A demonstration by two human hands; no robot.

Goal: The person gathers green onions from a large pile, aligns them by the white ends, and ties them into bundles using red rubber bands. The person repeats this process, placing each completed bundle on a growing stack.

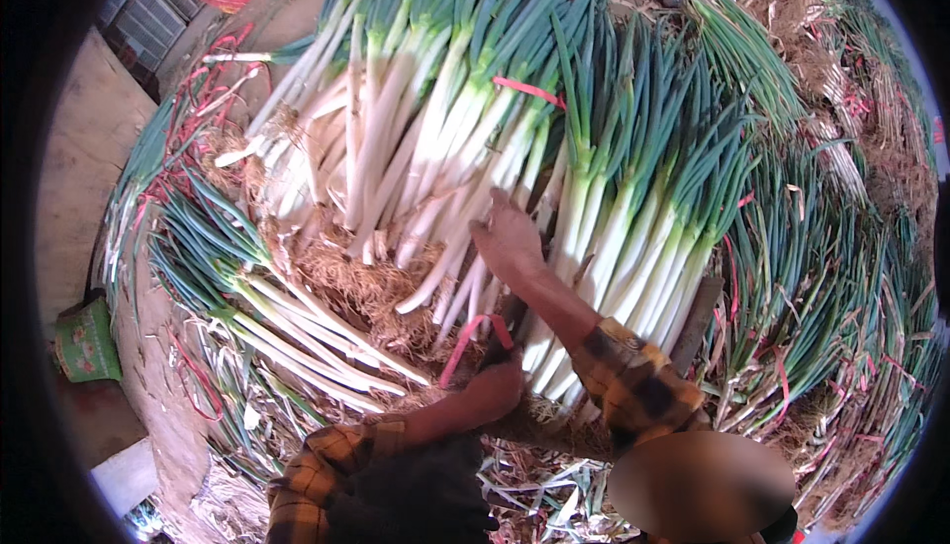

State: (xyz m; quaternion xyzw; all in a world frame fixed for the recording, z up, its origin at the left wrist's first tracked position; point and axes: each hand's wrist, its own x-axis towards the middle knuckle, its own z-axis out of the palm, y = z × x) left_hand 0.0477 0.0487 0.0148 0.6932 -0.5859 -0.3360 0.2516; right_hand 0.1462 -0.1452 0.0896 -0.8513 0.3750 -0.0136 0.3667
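Note:
A large pile of long green onions with white stalks (pixel 401 128) spreads before me, roots towards me and leaves pointing away. My right hand (pixel 508 240) reaches over it and touches the white stalks; its fingertips are partly hidden. Low in the middle, my left hand (pixel 493 388) is bent by the roots, its fingers mostly hidden, with a red plastic strip (pixel 475 332) looping up beside it. Right of my right hand lies a row of cleaner stalks (pixel 631 255). Another red strip (pixel 528 90) crosses the leaves of the pile.
Several loose onions (pixel 312 336) lie at the lower left. Bundled onions (pixel 794 269) fill the right side. A green patterned bucket (pixel 87 340) stands at the far left, crates (pixel 148 25) at the upper left. Peeled scraps (pixel 549 485) cover the ground below my hands.

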